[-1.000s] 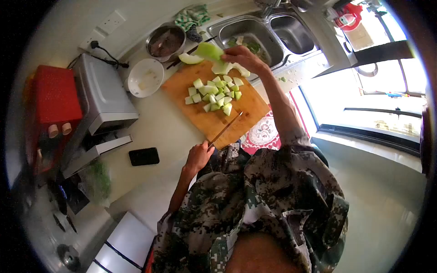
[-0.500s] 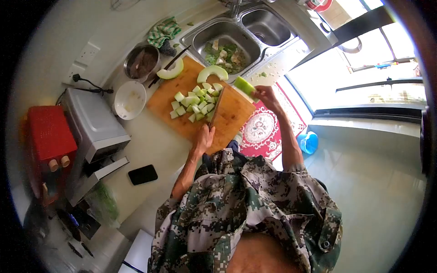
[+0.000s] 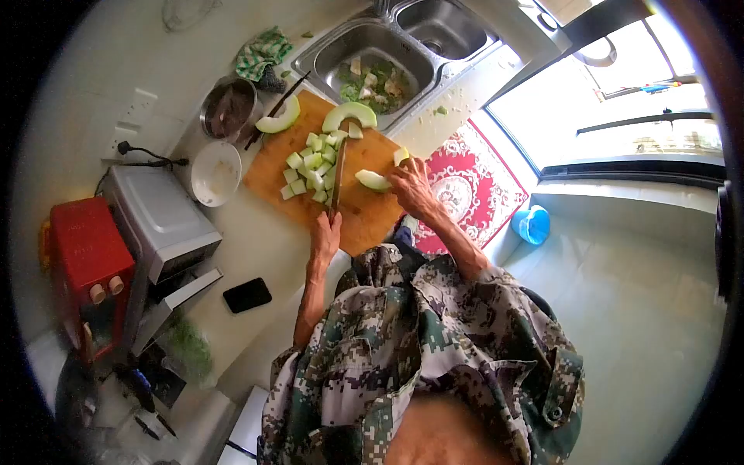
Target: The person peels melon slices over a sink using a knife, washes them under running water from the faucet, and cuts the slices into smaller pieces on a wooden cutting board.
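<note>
Fingers of the left hand [image 3: 325, 232] closed round the knife [image 3: 337, 174] handle, blade lying along the cutting board [image 3: 372, 221] beside the melon cubes [image 3: 310, 167]. Fingers of the right hand [image 3: 411, 186] curled, pinning a melon slice [image 3: 372, 180] flat on the board. Judged mid-dicing: next, steadying the slice and bringing the blade across it. Half a second earlier, held up past the board's edge; now set down.

My right hand [image 3: 413, 188], which was lifted over the counter edge with a green melon piece half a second ago, is now down on the cutting board [image 3: 373, 213], pressing a melon slice [image 3: 371, 180] flat. My left hand [image 3: 325, 235] has swung the knife [image 3: 337, 178] further left, alongside the diced cubes [image 3: 311, 167].
</note>
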